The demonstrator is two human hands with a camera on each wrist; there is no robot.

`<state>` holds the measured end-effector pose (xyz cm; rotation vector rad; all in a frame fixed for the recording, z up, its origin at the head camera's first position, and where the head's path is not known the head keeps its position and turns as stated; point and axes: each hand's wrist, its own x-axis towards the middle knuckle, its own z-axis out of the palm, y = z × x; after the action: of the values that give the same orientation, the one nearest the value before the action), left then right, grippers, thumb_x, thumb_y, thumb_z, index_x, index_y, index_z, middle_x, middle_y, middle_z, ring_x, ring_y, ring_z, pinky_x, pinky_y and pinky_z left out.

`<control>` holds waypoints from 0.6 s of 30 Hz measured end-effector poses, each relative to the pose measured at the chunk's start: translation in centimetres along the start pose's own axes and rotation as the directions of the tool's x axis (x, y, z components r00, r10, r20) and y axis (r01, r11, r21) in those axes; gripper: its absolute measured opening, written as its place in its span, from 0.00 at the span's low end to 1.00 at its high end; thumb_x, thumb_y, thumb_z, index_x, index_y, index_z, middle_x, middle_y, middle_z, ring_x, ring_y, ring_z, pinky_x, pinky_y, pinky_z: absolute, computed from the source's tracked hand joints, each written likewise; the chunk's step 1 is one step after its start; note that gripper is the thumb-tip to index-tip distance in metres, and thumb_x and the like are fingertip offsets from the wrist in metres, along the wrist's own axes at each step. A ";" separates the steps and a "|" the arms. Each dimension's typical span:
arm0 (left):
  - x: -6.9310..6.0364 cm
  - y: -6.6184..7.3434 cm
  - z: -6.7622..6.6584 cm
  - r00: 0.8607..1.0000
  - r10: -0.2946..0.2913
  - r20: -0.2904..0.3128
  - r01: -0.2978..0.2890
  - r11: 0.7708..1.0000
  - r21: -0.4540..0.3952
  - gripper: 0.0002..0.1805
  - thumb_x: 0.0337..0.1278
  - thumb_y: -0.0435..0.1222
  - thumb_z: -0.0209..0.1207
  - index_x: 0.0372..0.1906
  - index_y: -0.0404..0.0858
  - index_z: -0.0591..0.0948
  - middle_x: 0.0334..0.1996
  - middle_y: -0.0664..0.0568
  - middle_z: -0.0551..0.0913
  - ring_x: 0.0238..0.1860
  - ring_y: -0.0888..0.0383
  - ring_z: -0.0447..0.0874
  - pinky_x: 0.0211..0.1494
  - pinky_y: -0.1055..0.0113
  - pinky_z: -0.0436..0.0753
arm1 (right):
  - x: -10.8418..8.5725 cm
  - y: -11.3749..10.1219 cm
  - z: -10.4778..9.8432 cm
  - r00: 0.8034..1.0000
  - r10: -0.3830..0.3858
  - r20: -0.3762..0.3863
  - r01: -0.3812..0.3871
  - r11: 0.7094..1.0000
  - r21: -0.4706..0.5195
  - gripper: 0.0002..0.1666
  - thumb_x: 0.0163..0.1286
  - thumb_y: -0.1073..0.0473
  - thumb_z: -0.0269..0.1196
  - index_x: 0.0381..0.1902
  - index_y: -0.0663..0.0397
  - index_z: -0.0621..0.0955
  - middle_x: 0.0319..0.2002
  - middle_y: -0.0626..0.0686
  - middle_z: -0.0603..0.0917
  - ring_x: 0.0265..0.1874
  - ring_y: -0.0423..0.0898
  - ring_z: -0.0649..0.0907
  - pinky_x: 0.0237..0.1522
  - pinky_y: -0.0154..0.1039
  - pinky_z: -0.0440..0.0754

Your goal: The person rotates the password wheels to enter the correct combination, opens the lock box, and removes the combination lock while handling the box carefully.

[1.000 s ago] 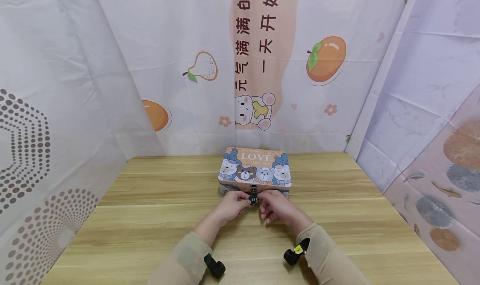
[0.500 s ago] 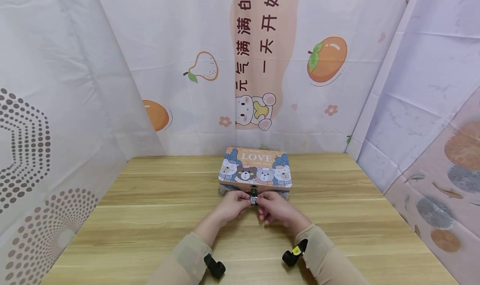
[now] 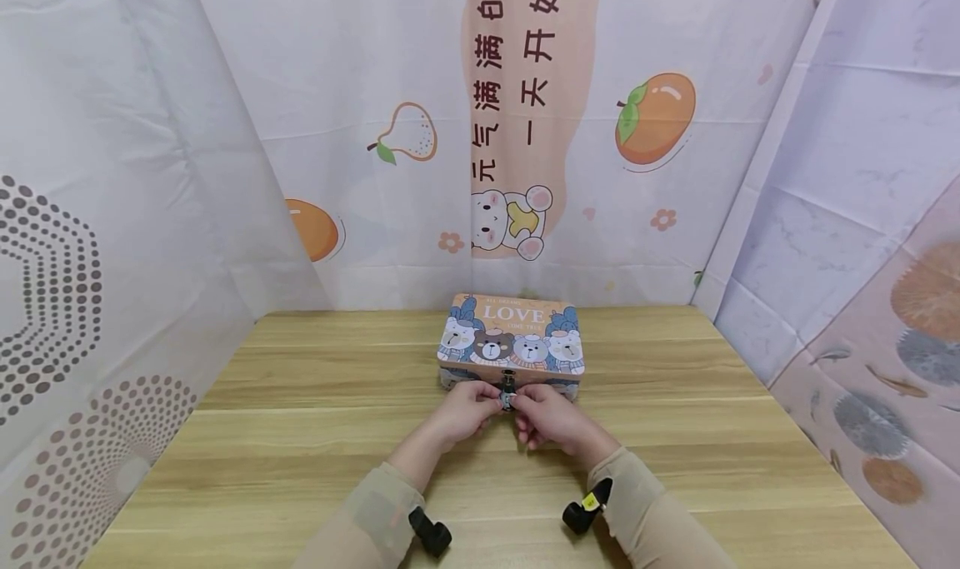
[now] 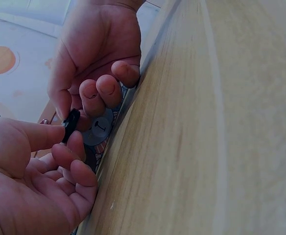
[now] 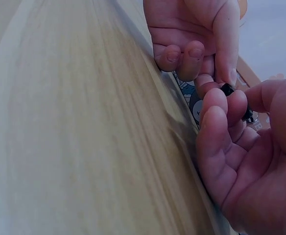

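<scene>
Change at right hand (image 3: pixel 553 417): thumb now over front of lock (image 3: pixel 507 400), against fingertips only beside it a second ago. No visible shift in left hand (image 3: pixel 465 409) — work seemingly centred on lock's front. Lock pinched by both hands, thumbs against fingers. Small, black edge-on in left wrist view, front pale, partly covered — just below latch (image 3: pixel 508 375) on closed box (image 3: pixel 510 331) printed with bears and LOVE, on wooden table (image 3: pixel 337 436).
</scene>
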<state>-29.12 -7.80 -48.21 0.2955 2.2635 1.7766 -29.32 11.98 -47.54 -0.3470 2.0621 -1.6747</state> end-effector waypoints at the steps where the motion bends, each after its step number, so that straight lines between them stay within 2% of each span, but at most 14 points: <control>1: 0.0 0.0 0.0 1.000 0.001 0.000 -0.001 1.000 0.001 0.10 0.67 0.30 0.59 0.48 0.28 0.80 0.34 0.42 0.84 0.22 0.58 0.71 0.24 0.68 0.72 | 0.0 0.0 0.0 1.000 -0.001 0.000 0.001 1.000 -0.001 0.15 0.80 0.59 0.50 0.46 0.69 0.75 0.23 0.51 0.75 0.19 0.44 0.79 0.19 0.35 0.79; 18: 0.0 0.0 0.0 1.000 -0.003 -0.004 0.003 1.000 -0.003 0.10 0.68 0.31 0.59 0.48 0.28 0.80 0.34 0.41 0.84 0.23 0.58 0.72 0.25 0.68 0.73 | 0.2 0.3 0.2 1.000 -0.006 -0.011 0.006 1.000 -0.026 0.18 0.82 0.56 0.47 0.45 0.69 0.74 0.21 0.50 0.74 0.17 0.43 0.79 0.17 0.35 0.77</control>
<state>-29.14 -7.80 -48.21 0.2889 2.2625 1.7804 -29.41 11.79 -47.93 -0.3534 2.0947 -1.6581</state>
